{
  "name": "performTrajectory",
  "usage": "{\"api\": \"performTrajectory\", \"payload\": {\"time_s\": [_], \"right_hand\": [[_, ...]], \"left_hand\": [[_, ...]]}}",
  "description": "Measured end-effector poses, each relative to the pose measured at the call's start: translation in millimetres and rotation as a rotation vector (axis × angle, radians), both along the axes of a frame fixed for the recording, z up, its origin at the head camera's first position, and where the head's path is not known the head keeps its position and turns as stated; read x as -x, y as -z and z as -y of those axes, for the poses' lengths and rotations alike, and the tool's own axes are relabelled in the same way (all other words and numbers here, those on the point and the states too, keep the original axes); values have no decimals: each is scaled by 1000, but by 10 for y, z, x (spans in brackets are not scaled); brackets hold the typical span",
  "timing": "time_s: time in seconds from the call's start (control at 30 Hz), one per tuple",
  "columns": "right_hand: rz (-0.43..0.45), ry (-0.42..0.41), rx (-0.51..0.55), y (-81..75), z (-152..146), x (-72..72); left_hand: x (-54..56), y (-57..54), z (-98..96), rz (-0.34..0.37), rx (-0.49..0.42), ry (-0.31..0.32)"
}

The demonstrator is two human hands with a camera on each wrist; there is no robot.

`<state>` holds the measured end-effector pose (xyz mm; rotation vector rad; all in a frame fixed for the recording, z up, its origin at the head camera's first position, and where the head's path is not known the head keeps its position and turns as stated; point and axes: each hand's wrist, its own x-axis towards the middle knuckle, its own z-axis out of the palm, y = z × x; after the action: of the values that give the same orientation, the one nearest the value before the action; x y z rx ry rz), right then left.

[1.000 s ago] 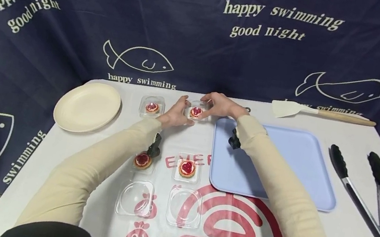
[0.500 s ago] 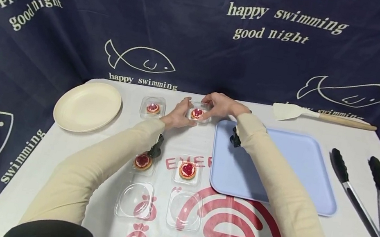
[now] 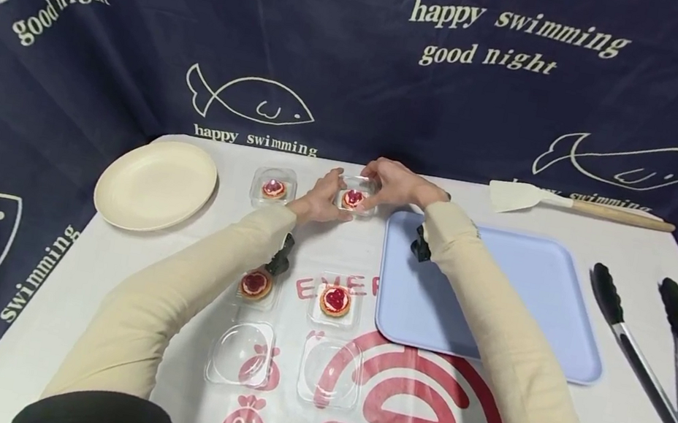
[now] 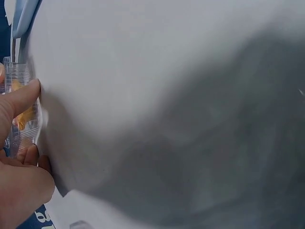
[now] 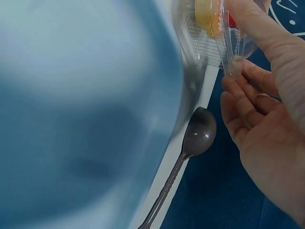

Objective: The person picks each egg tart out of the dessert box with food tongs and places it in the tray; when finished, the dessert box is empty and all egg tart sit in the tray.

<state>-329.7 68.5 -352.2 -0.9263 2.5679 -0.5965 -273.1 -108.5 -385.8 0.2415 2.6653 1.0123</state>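
Tart box (image 3: pixel 359 187): upper middle of the frame, red-topped tart (image 3: pixel 353 200) inside, essentially where it was half a second ago.
Left hand (image 3: pixel 321 200): fingers clamped on the box's left side, unchanged.
Right hand (image 3: pixel 398 185): fingers pinching its right side, likewise.
Worktop (image 3: pixel 97 269): red "EVER" at centre (last letter cut by the blue tray (image 3: pixel 540 284)); "财" lower middle.
Curtain (image 3: pixel 364 53): "happy swimming good night", upper left and upper right.

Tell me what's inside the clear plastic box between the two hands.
A red-topped tart with golden crust sits in the clear plastic box. From the head view, the right hand covers part of the box's right side; the tart's underside is hidden.
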Motion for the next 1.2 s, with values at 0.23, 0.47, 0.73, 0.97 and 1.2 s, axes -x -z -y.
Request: {"api": "performTrajectory", "payload": {"time_s": [0.23, 0.47, 0.73, 0.97, 1.2], "right_hand": [[-51, -19, -11, -24, 12, -23], [-58, -9, 4, -26, 3, -45], [-106, -37, 23, -28, -17, -76], [-129, -44, 54, -5, -32, -112], [-153, -39, 70, 2, -47, -140]], "left_hand": [[8, -36, 11, -4, 25, 18], [7, -66, 12, -8, 52, 31], [12, -73, 10, -10, 90, 49], [16, -56, 5, 0, 95, 55], [24, -47, -3, -5, 85, 47]]}}
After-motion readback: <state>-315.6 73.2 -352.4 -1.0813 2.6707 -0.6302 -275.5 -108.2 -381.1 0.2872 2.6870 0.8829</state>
